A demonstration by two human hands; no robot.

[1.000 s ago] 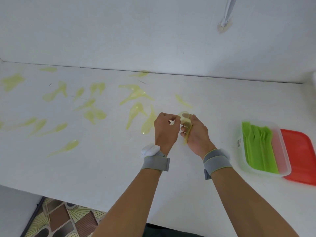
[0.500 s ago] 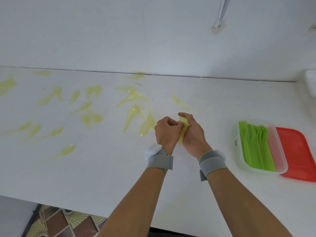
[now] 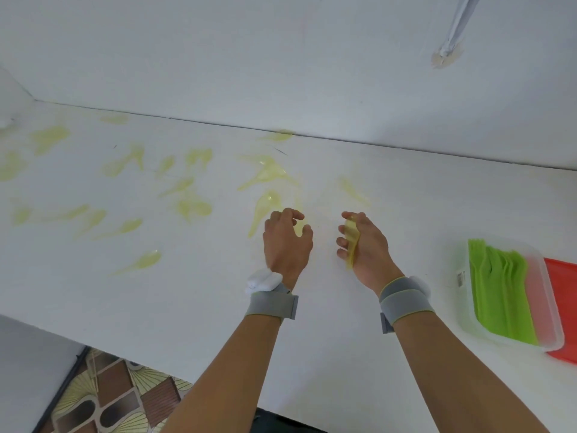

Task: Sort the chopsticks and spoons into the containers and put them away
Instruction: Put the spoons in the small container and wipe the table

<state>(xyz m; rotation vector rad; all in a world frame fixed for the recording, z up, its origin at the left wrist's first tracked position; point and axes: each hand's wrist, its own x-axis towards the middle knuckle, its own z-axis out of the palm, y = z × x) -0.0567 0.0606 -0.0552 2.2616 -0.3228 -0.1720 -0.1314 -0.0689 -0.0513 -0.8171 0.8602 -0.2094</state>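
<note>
judged well short of done. counted many pale yellow spoons (image 3: 137, 263) scattered across the white table (image 3: 187, 301), mostly to the left and toward the back edge, none yet boxed. saw a clear container (image 3: 549, 323) at the right, already packed with green utensils (image 3: 499, 285) lying side by side, a red lid (image 3: 562, 307) lying beside or partly under it. could not tell whether those green pieces were spoons or forks. found no chopsticks anywhere in view, and no second container.

right hand (image 3: 365, 242) wrapped around a small stack of yellow spoons (image 3: 352, 237), fingers curled over it, held just above the table. left hand (image 3: 285, 242) empty, fingers loosely bent and spread, hovering over the bowl of one loose spoon (image 3: 265, 210) as if about to pick it up. hands apart, container well off to the right of both.

reckoned the remaining work as gathering the rest of the yellow spoons, loading them into a container, closing up and putting away.

surface plain white and glossy, meeting a white wall (image 3: 281, 57) along a thin dark seam. patterned floor tiles (image 3: 115, 401) visible below the near table edge. grey wristbands (image 3: 271, 304) on both wrists. pale fitting (image 3: 449, 45) fixed high on the wall at the right.
</note>
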